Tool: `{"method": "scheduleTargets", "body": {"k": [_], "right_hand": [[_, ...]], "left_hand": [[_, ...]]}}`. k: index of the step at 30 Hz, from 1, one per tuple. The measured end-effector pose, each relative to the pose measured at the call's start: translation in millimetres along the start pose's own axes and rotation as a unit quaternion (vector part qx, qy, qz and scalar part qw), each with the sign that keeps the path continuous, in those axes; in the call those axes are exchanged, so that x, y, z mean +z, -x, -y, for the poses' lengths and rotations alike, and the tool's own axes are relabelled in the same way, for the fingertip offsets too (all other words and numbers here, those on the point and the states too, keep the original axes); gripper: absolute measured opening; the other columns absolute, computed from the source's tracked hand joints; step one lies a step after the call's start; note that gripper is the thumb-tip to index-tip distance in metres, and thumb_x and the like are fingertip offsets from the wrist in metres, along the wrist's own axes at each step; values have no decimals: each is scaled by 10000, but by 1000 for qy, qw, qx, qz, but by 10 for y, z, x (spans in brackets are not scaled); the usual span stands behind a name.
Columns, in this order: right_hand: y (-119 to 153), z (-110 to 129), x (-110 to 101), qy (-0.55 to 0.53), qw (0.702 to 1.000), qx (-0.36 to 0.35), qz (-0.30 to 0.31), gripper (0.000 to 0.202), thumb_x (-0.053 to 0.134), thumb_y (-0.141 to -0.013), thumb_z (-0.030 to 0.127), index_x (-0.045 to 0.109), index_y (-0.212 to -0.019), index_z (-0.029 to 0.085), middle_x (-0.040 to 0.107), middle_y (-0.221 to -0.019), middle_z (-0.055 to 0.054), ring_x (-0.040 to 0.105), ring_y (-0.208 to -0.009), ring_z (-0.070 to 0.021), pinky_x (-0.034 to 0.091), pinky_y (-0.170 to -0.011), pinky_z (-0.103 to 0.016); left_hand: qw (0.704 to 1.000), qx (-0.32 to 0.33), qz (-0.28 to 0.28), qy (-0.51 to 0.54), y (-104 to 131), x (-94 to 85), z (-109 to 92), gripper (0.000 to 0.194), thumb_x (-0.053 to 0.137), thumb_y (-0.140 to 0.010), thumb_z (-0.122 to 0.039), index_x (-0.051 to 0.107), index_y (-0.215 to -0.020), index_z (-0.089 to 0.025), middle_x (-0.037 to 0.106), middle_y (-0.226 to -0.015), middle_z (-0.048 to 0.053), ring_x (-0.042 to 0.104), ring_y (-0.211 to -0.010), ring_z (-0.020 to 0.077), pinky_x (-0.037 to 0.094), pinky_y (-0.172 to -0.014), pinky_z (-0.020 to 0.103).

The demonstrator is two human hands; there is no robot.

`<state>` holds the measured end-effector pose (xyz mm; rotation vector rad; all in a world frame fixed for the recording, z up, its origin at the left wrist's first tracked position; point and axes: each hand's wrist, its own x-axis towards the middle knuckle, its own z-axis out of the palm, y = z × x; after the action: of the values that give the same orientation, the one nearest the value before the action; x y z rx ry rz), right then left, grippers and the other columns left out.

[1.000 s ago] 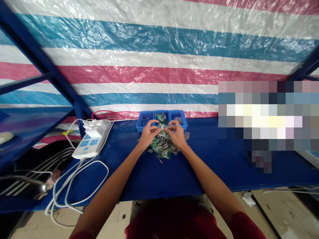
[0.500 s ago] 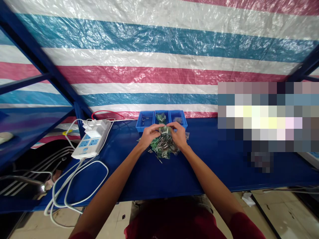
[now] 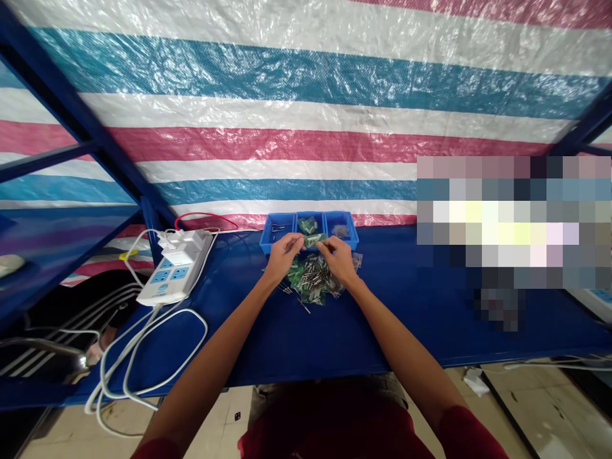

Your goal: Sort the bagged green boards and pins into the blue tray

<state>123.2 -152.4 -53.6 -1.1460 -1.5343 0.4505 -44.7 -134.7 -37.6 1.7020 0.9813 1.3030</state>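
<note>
Green packet (image 3: 314, 240), details too small

**Worn: dark red, short-sleeved**

Shirt (image 3: 329, 424) deep red, darkening almost to black at bottom centre. Left sleeve (image 3: 160, 449), lower left of frame, same red; right sleeve (image 3: 471, 433), lower right, likewise. Left forearm (image 3: 215, 360) and right forearm (image 3: 404, 347) bare, slender, smooth in outline. Left grip (image 3: 283, 254) and right grip (image 3: 338, 258) bare, slim-fingered.

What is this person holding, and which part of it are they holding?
A small greenish plastic packet: its left end is in the grip of the left hand, its right end in that of the right hand.
</note>
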Motion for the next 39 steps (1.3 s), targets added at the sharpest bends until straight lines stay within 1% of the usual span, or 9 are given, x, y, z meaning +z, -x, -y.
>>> {"method": "scheduleTargets", "body": {"k": [4,8,12,17,20,23,26,32,39], "right_hand": [[3,20,0,-5,1000,21,-13,298,555,-850,413,569,-637,205,532,-632,-1,471,-592,-147,381,-595,-286],[13,37,-19,-23,997,62,-41,302,504,-884,435,682,-898,191,645,-746,-29,546,-653,-172,424,-647,-296],[9,42,-34,-16,996,76,-51,335,469,-899,424,694,-939,179,658,-746,-36,558,-655,-182,427,-648,-296],[5,44,-40,-1,997,75,-33,322,462,-889,395,700,-878,179,694,-799,-39,585,-705,-185,438,-694,-288],[10,49,-39,10,998,67,-16,309,464,-879,370,703,-856,175,705,-806,-37,593,-715,-183,439,-703,-284],[13,45,-37,15,998,65,-2,302,467,-875,355,706,-852,171,703,-788,-36,588,-686,-178,438,-689,-284],[7,26,-43,29,998,61,0,296,458,-883,333,705,-856,172,698,-784,-37,586,-678,-176,436,-680,-284],[-11,26,-68,167,981,49,81,198,570,-853,297,707,-934,179,662,-829,-45,579,-717,-174,434,-702,-286],[39,16,-5,292,931,31,218,243,681,-829,334,701,-1014,177,636,-952,-80,578,-927,-215,423,-763,-297]], "left_hand": [[1000,-16,-2,1,-70,29,-21,322,679,-762,-476,647,-828,-163,604,-627,-3,568,-583,144,456,-594,255],[999,4,-42,-28,-351,-5,27,266,663,-782,-435,638,-767,-170,562,-566,-18,529,-522,138,422,-567,257],[983,11,-30,-178,-688,-2,140,186,659,-802,-285,668,-947,-168,672,-708,38,620,-664,202,467,-702,313],[864,59,120,-486,-847,146,210,399,676,-796,-217,628,-1190,-180,652,-1228,146,532,-1208,322,365,-1013,432],[785,23,232,-574,-912,223,195,414,611,-863,-269,594,-1265,-170,669,-1214,142,562,-1197,296,293,-1086,429],[749,-11,284,-598,-992,248,175,410,607,-872,-320,618,-1244,-147,693,-1163,150,594,-1161,302,267,-1104,432],[770,9,268,-579,-991,235,162,381,574,-894,-321,625,-1237,-163,674,-1209,140,577,-1188,299,273,-1105,440],[878,111,115,-451,-584,110,65,268,518,-914,-219,653,-1144,-192,674,-1200,86,587,-1156,250,351,-1069,432],[943,106,135,-286,-50,-147,-36,249,511,-913,-316,687,-1022,-178,727,-978,59,673,-883,205,512,-821,327]]}}
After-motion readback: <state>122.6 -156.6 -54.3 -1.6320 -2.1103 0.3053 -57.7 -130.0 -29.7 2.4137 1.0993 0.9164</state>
